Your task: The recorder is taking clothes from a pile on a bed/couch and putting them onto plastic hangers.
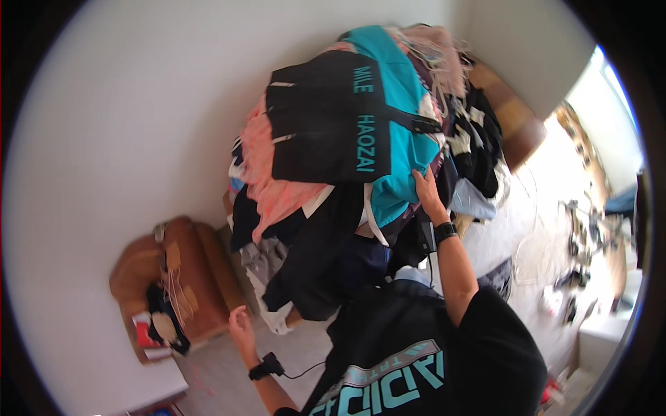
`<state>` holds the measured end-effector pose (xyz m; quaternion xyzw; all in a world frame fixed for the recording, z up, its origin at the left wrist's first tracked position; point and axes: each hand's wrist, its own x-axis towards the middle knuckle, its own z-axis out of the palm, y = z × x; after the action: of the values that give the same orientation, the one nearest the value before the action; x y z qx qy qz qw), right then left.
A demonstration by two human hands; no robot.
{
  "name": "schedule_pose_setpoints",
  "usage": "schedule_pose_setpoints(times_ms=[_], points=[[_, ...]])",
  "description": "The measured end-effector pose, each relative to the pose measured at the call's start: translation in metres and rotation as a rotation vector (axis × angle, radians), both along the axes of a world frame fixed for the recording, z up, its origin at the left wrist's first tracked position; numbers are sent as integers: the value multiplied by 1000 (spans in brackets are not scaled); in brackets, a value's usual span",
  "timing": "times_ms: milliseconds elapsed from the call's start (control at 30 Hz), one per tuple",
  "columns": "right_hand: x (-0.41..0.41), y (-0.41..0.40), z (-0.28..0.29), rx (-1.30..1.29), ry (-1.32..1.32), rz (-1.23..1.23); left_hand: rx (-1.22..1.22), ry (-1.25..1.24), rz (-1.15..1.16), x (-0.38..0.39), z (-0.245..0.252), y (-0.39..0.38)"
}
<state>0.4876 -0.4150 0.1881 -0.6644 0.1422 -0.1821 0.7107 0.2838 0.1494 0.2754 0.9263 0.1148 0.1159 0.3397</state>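
Observation:
A large heap of clothes lies before me. On top is a black and teal garment with teal lettering, spread flat. My right hand grips its teal edge, thumb on top; the other fingers are partly hidden by the cloth. Below it hang a pink patterned cloth and dark garments. My left hand is raised at the lower left, away from the heap, fingers loosely curled and holding nothing. Each wrist wears a black strap with a small device.
A brown leather armchair at the left holds cords and small items. Another brown leather seat shows behind the heap at the upper right. Shoes and cables lie on the floor at the right. A pale wall rises behind the heap.

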Motion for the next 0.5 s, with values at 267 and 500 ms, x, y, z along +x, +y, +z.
schedule_pose_setpoints(times_ms=[267, 500], points=[[-66, -10, 103, -813, -234, -329, -153, -126, -590, 134, 49, -167], [-78, -53, 56, -126, 236, -80, -587, -45, -814, 173, 46, -321]])
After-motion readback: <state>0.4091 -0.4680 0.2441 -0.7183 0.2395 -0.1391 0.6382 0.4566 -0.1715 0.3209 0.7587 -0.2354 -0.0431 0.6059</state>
